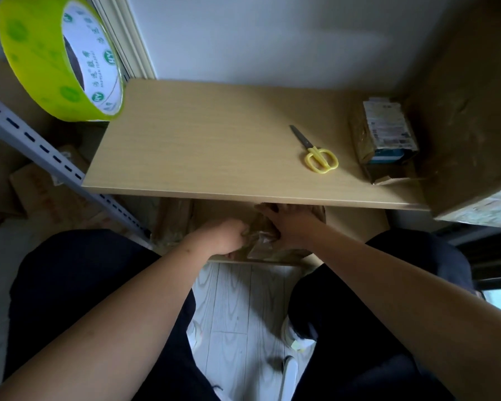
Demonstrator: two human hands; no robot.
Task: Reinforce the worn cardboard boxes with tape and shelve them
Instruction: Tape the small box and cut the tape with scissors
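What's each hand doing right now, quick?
Left hand: fingers curled, gripping the taped cardboard box on the lower shelf.
Right hand: fingers straight, pressing flat on the same box.

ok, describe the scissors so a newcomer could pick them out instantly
Start at the light wooden shelf board across the middle. On its right part, left of the small taped cardboard box, lie the yellow-handled scissors. Nothing else there has yellow loop handles and a grey blade.

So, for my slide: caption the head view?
Both hands press a taped cardboard box onto the lower shelf.
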